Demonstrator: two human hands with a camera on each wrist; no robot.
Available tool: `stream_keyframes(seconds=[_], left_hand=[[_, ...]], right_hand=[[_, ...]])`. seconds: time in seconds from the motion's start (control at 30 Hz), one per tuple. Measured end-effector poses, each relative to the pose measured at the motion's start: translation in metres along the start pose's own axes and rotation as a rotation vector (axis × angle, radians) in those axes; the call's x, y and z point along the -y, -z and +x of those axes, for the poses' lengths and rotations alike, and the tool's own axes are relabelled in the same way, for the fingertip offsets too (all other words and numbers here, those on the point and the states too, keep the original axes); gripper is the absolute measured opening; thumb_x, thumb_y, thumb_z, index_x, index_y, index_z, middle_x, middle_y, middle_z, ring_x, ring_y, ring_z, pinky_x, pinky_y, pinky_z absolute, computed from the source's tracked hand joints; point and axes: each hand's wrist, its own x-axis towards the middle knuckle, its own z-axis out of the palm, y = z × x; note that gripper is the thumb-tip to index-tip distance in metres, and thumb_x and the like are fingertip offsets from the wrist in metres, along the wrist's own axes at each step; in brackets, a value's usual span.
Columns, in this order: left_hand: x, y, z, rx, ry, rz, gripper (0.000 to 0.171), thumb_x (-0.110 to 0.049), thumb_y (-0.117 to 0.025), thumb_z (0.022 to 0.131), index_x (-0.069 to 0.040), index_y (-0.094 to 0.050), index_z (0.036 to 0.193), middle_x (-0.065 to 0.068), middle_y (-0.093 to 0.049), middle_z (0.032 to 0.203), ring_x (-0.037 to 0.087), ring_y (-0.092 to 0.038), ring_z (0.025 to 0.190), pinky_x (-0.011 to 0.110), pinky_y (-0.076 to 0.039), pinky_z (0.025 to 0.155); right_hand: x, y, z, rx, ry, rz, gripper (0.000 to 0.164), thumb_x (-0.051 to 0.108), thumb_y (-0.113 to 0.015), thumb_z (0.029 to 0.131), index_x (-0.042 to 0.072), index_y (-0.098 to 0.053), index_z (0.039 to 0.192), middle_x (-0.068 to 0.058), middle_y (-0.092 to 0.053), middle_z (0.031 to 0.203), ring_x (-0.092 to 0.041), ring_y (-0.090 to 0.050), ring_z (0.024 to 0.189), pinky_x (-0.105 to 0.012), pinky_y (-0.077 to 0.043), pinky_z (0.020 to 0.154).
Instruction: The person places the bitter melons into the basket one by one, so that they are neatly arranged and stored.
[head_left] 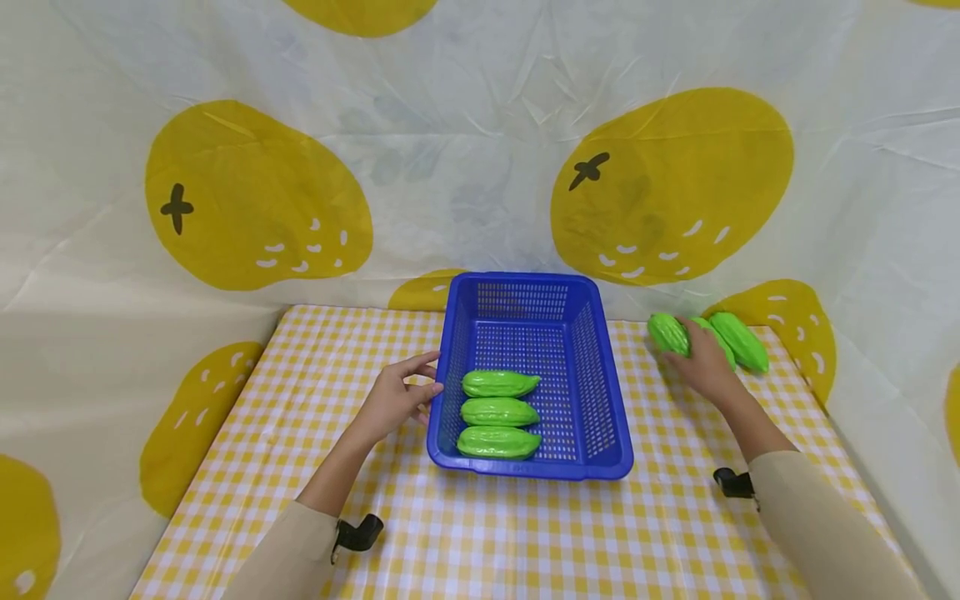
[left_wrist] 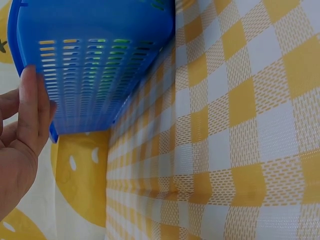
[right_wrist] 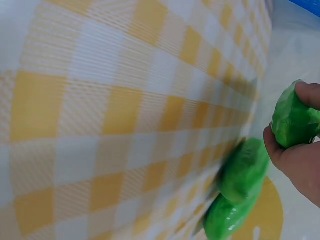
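My left hand (head_left: 397, 396) is at the left rim of a blue plastic basket (head_left: 615, 417); in the left wrist view its straight fingers (left_wrist: 30, 100) touch the basket's outer side. Inside the basket, three bright green bitter melons (head_left: 498, 412) lie side by side, stems to the right. At the table's back right, my right hand (head_left: 705, 367) grips another green bitter melon (right_wrist: 295, 120) between thumb and fingers, held above the cloth. Two more bitter melons lie beside it: one (head_left: 738, 340) in plain sight, the other (head_left: 722, 337) partly hidden behind the hand.
A yellow-and-white checked cloth (head_left: 540, 533) covers the table. Behind it hangs a pale curtain (head_left: 465, 167) printed with big yellow fruit, close to the basket's far rim. Black wrist mounts (head_left: 358, 533) stick out from both sleeves.
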Motion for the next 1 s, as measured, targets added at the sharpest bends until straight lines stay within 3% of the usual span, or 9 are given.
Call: stream_keyframes(seconds=[0.27, 0.5, 0.7, 1.0], left_hand=[[0.000, 0.000, 0.001, 0.001, 0.004, -0.005, 0.057, -0.004, -0.070, 0.098, -0.008, -0.052, 0.152, 0.026, -0.060, 0.126, 0.018, -0.069, 0.065, 0.047, -0.067, 0.057], [-0.001, 0.000, 0.000, -0.002, 0.006, -0.001, 0.057, -0.005, -0.070, 0.098, -0.008, -0.052, 0.152, 0.026, -0.060, 0.126, 0.018, -0.069, 0.065, 0.047, -0.067, 0.057], [-0.002, 0.000, 0.000, 0.005, 0.002, 0.000, 0.057, -0.005, -0.070, 0.098, -0.007, -0.051, 0.152, 0.026, -0.060, 0.127, 0.018, -0.069, 0.066, 0.053, -0.066, 0.060], [-0.003, 0.000, 0.001, -0.004, 0.022, -0.011, 0.058, -0.003, -0.070, 0.097, -0.007, -0.052, 0.152, 0.025, -0.060, 0.126, 0.018, -0.069, 0.066, 0.044, -0.067, 0.056]], right_hand=[[0.017, 0.021, 0.000, 0.011, 0.071, 0.028, 0.071, 0.011, -0.062, 0.104, -0.012, -0.021, 0.158, -0.045, -0.035, 0.148, -0.062, -0.040, 0.129, -0.076, -0.041, 0.097], [0.043, 0.040, 0.000, 0.048, 0.027, 0.033, 0.074, 0.022, -0.057, 0.108, -0.004, -0.016, 0.162, -0.041, -0.034, 0.151, -0.059, -0.043, 0.128, -0.074, -0.045, 0.093], [0.064, 0.052, 0.005, 0.079, 0.017, 0.008, 0.073, 0.028, -0.055, 0.109, 0.004, -0.015, 0.165, -0.037, -0.033, 0.155, -0.057, -0.041, 0.133, -0.074, -0.044, 0.099], [0.092, 0.059, 0.017, 0.082, 0.083, 0.008, 0.068, 0.022, -0.058, 0.107, 0.007, -0.024, 0.164, -0.031, -0.037, 0.156, -0.051, -0.042, 0.136, -0.072, -0.044, 0.103]])
